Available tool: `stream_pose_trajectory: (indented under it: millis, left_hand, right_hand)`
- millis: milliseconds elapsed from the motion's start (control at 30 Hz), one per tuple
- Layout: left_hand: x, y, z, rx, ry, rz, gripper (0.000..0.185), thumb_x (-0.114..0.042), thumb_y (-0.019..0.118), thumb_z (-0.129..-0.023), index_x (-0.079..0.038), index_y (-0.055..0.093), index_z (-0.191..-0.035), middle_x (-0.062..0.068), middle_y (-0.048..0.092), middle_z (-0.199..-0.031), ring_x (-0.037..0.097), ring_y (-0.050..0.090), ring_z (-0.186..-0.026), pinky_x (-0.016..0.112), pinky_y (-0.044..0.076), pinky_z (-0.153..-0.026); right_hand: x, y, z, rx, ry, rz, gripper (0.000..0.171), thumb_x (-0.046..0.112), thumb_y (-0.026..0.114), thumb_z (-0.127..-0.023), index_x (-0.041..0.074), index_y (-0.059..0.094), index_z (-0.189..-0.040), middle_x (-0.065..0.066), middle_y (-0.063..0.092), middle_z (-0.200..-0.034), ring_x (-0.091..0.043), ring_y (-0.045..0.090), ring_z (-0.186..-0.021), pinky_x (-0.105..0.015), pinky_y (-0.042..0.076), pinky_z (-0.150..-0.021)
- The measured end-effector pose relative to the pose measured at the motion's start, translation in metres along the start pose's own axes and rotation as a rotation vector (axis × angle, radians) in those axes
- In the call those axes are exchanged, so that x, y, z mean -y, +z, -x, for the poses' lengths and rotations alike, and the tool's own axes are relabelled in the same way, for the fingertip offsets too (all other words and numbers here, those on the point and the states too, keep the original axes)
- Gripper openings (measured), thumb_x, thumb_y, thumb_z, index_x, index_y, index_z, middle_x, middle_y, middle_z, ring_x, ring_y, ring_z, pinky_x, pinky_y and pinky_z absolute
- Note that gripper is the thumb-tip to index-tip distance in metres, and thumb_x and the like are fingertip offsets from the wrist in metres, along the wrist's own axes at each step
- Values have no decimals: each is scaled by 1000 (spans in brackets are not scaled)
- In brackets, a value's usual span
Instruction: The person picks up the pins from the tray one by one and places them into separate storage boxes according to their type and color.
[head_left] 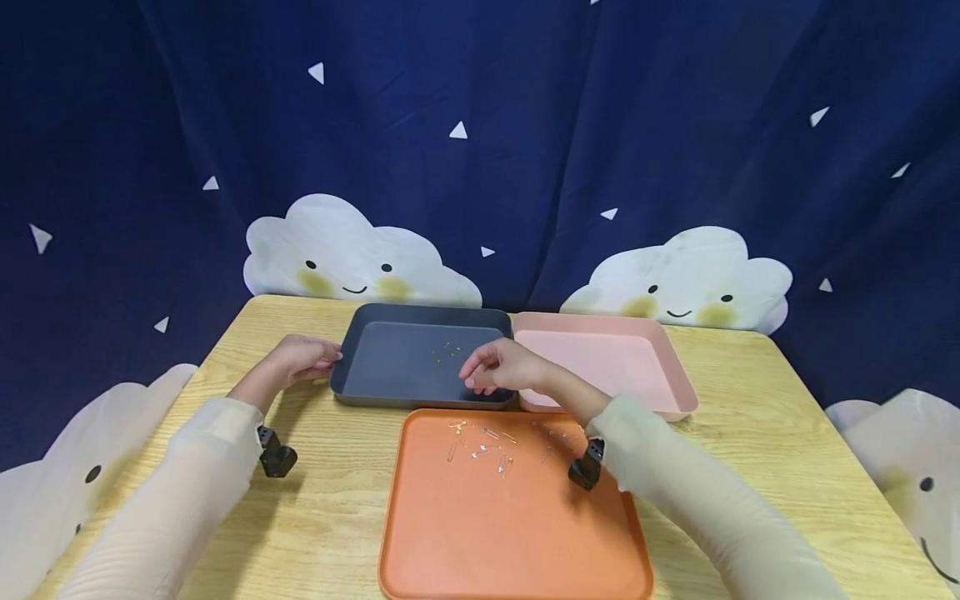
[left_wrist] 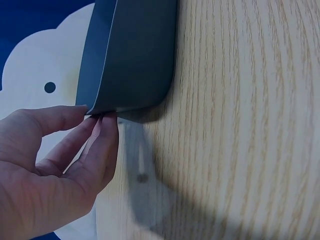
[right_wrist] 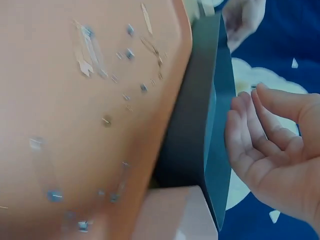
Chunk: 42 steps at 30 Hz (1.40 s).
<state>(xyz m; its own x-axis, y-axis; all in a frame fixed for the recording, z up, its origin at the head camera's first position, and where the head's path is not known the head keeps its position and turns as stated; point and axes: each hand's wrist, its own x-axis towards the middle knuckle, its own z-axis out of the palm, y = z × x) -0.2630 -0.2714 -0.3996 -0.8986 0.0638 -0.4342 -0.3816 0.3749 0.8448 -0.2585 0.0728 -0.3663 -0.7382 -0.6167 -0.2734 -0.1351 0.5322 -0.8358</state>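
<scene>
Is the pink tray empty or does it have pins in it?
Empty: the pink tray shows a bare floor in the head view, unlike the grey tray beside it, which holds a few small pins.

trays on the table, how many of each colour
grey tray: 1
pink tray: 1
orange tray: 1
total: 3 trays

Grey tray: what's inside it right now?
In the head view, a few small gold pins lie on the grey tray floor. The right hand hovers over its near right part, hiding the floor beneath.
</scene>
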Motion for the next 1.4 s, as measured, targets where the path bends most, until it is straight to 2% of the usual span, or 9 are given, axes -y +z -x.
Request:
stream_pose_trajectory:
  millis: [167, 300, 433, 600, 700, 767, 967, 1133, 1400]
  left_hand:
    - [-1, 0, 1, -1, 13, 11, 52, -7, 51, -93, 15, 38, -139, 28, 48, -140, -5, 60, -78, 19, 59, -84]
    - [0, 0, 1, 1, 17, 17, 52, -6, 51, -93, 15, 38, -138, 29, 47, -141, -6, 60, -76, 17, 59, -82]
    - [1, 1, 1, 1, 20, 24, 52, -6, 51, -93, 15, 38, -138, 30, 44, -143, -6, 60, -76, 18, 59, -81]
    - [-1, 0, 3, 1, 21, 38, 52, -6, 52, -93, 16, 38, -138, 23, 59, -131, -6, 61, -75, 19, 59, -81]
    - [-1, 1, 3, -3, 17, 41, 52, -6, 53, -93, 16, 39, -138, 17, 63, -124, -6, 61, -74, 17, 59, -79]
    - [-1, 1, 2, -7, 13, 35, 52, -6, 53, -93, 15, 39, -138, 19, 61, -127, -6, 61, -73, 17, 59, -78]
    - [-1, 2, 2, -11, 10, 21, 52, -6, 52, -93, 15, 39, -138, 28, 49, -139, -6, 61, -74, 18, 59, -80]
    - [-2, 2, 2, -8, 13, 2, 51, -6, 51, -94, 14, 38, -139, 30, 41, -144, -8, 59, -75, 17, 59, -81]
    - [0, 0, 4, -2, -3, -14, 52, -7, 52, -93, 14, 39, -138, 29, 44, -143, -5, 59, -78, 18, 59, -82]
  right_hand:
    - [-6, 12, 29, 54, -107, -13, 22, -1, 65, -84, -12, 64, -102, -33, 66, -94, -20, 64, -74, -22, 57, -68]
    - [-15, 21, 48, 103, -157, 24, 20, 0, 66, -84, -12, 64, -100, -28, 69, -90, -14, 64, -75, -19, 56, -68]
    - [-25, 28, 63, 81, -199, 167, 15, 4, 71, -82, -5, 69, -94, -16, 73, -85, -5, 64, -73, -17, 55, -69]
    - [-35, 37, 77, 58, -257, 368, 12, 3, 75, -79, 2, 71, -89, -7, 73, -82, 0, 60, -70, -15, 55, -66]
    - [-40, 41, 84, 52, -278, 487, 14, 4, 77, -77, 5, 71, -89, -4, 71, -82, 0, 58, -71, -13, 53, -65]
    - [-42, 44, 88, 42, -289, 545, 15, 4, 77, -76, 7, 71, -89, -3, 69, -83, -2, 57, -71, -13, 52, -65]
    - [-44, 48, 101, 7, -308, 613, 16, 2, 78, -74, 8, 70, -86, 0, 66, -81, -2, 54, -71, -8, 47, -63]
    - [-45, 48, 109, -15, -332, 706, 15, 3, 77, -73, 11, 69, -82, 4, 62, -75, 1, 49, -69, -7, 43, -63]
    - [-47, 49, 102, -50, -366, 778, 18, 9, 81, -69, 14, 67, -78, 5, 59, -74, -1, 47, -68, -8, 40, -63]
